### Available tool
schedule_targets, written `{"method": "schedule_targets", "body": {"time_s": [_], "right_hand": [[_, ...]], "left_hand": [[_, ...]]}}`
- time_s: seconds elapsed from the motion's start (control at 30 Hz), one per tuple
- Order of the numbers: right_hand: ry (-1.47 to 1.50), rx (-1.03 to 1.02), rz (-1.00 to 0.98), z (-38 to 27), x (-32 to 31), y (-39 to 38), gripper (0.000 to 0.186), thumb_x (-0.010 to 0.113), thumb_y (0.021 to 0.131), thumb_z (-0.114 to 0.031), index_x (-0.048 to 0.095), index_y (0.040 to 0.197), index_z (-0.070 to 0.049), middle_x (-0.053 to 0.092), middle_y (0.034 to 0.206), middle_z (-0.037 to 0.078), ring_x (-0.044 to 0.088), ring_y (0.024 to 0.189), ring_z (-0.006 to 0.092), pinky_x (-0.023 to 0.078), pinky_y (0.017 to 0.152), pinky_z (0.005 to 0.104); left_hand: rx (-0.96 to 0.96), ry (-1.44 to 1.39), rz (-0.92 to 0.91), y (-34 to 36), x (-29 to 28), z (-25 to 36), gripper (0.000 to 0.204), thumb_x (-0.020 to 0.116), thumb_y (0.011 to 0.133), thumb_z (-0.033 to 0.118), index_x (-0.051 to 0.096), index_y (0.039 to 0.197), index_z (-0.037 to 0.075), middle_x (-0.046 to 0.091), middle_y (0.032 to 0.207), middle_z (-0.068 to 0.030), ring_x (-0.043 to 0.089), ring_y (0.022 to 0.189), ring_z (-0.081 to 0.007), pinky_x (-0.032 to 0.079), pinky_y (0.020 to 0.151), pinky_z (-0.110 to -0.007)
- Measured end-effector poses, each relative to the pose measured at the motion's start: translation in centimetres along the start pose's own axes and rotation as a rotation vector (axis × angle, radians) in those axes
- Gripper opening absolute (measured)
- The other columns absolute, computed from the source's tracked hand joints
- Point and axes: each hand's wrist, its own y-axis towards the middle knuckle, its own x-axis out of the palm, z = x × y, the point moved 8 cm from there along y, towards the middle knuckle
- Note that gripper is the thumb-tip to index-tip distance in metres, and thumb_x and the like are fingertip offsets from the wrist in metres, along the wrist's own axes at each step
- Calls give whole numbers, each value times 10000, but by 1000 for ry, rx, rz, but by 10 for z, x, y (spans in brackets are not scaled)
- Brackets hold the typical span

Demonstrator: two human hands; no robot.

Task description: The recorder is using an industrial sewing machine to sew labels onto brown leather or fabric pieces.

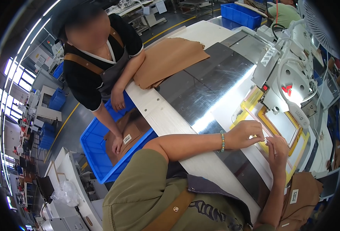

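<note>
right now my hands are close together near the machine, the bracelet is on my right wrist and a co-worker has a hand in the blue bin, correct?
No: the head view shows the bracelet on your left wrist, not the right. Your left hand and right hand are indeed close together near the machine, and a co-worker's hand is in the blue bin.

We see a smooth, plastic-looking yellow frame [296, 144] at right. The metal plate [212, 75] gleams; far brown sheets [172, 61] look matt.
</note>
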Motion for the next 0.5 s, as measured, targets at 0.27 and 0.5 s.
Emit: {"method": "schedule_targets", "body": {"time_s": [0.27,0.5], "right_hand": [[-65,59,-28,8,-1,-3,114,663,936,35,704,1032,-11,628,856,158,639,789,350,487,742,453],[-11,77,36,11,-7,-4,54,632,1001,5,676,1031,14,613,837,179,612,741,354,469,681,432]], "left_hand": [[-69,-9,-19,-1,2,-7,153,800,912,99,675,870,23,655,847,-107,650,785,-282,509,710,-388],[-76,68,-144,-2,8,-8,224,719,993,133,605,850,5,601,826,-120,608,744,-300,473,684,-414]]}}
